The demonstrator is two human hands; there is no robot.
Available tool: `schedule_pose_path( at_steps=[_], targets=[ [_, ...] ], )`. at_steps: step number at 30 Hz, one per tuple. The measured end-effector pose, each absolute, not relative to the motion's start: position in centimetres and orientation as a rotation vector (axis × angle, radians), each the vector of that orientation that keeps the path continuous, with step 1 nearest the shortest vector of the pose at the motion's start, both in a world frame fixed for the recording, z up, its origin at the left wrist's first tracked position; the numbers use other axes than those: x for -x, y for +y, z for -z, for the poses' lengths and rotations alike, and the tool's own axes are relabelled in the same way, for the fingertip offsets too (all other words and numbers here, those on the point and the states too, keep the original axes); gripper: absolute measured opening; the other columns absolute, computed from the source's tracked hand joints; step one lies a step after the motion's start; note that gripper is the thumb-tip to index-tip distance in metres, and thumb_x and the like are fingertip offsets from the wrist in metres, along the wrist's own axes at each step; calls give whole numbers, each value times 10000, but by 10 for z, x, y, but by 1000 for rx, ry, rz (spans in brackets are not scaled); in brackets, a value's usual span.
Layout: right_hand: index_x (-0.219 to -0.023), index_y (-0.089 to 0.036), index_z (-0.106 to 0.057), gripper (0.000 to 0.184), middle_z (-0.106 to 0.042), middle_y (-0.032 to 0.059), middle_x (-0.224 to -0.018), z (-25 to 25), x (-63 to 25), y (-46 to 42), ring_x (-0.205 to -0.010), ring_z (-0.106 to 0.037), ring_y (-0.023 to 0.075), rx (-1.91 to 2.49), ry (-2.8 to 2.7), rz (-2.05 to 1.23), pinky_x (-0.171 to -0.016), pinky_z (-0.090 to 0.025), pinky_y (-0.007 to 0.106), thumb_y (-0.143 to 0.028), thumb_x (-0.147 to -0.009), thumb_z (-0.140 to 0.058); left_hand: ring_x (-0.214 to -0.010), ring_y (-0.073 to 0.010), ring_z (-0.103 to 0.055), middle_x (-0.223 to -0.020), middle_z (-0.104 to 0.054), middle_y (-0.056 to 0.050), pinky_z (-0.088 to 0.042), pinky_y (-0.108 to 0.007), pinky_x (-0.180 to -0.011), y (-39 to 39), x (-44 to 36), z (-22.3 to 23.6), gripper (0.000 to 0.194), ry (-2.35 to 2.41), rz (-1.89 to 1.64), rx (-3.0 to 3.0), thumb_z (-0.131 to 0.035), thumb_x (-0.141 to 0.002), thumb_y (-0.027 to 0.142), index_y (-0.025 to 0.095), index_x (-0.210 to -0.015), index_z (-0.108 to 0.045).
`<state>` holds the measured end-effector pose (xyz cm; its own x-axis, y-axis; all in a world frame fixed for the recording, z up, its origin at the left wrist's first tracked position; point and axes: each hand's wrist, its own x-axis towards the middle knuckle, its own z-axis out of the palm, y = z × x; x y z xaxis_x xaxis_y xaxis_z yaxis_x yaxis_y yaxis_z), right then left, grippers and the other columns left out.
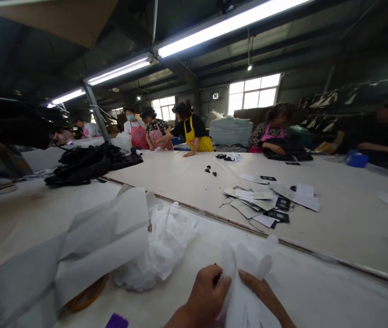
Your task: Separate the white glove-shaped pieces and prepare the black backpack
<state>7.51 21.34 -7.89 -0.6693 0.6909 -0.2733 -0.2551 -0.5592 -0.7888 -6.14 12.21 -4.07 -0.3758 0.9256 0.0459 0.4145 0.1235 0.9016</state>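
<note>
At the near edge of the worktop (317, 296), a thin white plastic bag (245, 273) is held up between two bare hands. The left hand (207, 296) is closed on the bag's left side, thumb and fingers pinched together over the film. The right hand (265, 291) is pressed against the bag's right side, fingers (248, 278) extended along it; whether they are fully closed on it cannot be told. The bag's long axis runs upright, away from the wrists, with its crumpled top standing above both hands, which are level and equally near to it.

Just to the left, a heap of crumpled white film (166, 246) lies on the worktop, and beyond that a large folded grey sheet (101, 241) with an orange tape roll (87, 296) partly under it. A purple scrap (116, 321) is seen at the very near edge.

Farther off, towards the middle, paper tags and dark labels (269, 200) are scattered. A pile of black garments (87, 164) sits towards the far left. Along the far edge, several people in aprons (194, 132) are at work.
</note>
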Motion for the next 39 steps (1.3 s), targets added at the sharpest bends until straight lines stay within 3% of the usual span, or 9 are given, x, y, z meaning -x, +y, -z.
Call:
schedule_pose_path(
  at_steps=[6, 14, 18, 23, 29, 39],
  targets=[
    [-968, -174, -748, 462, -699, 98, -694, 71, -78, 214, -586, -646, 286, 726, -920, -2339, -627, -539, 420, -507, -661, -837, -646, -163, -418, -619, -460, -5, -301, -325, -617, 122, 64, 40, 309, 2001, -1227, -1337, -606, -809, 359, 196, -593, -457],
    [-980, -152, -727, 548, -700, 112, -734, 61, -74, 207, -685, -673, 320, 709, -945, -2309, -688, -546, 436, -541, -612, -840, -610, -127, -341, -593, -343, 39, -238, -298, -594, 118, 62, 50, 439, 2035, -1068, -1490, -490, -908, 464, 203, -595, -326],
    [-996, -126, -725, 608, -682, 101, -677, 59, -73, 205, -688, -673, 348, 750, -931, -2261, -629, -541, 424, -526, -561, -870, -589, -130, -326, -581, -363, 29, -207, -310, -587, 118, 59, 53, 441, 2092, -964, -1550, -410, -939, 466, 203, -593, -335],
    [-910, -153, -742, 463, -658, 70, -619, 62, -74, 206, -663, -677, 332, 779, -813, -2293, -617, -553, 416, -442, -578, -885, -612, -138, -357, -619, -398, 23, -243, -297, -596, 118, 56, 49, 364, 2100, -1036, -1534, -425, -928, 426, 212, -642, -354],
    [-864, -140, -740, 404, -687, 109, -655, 66, -76, 211, -655, -690, 316, 834, -759, -2343, -594, -572, 396, -447, -635, -869, -611, -119, -342, -593, -330, 46, -230, -273, -558, 120, 61, 40, 354, 1901, -1080, -1400, -468, -889, 351, 202, -596, -337],
    [-917, -170, -742, 467, -723, 118, -746, 65, -74, 210, -747, -702, 361, 793, -824, -2336, -644, -579, 435, -476, -592, -880, -590, -104, -335, -585, -333, 50, -235, -255, -534, 122, 63, 30, 238, 1778, -1091, -1270, -514, -767, 267, 183, -570, -411]
  ],
)
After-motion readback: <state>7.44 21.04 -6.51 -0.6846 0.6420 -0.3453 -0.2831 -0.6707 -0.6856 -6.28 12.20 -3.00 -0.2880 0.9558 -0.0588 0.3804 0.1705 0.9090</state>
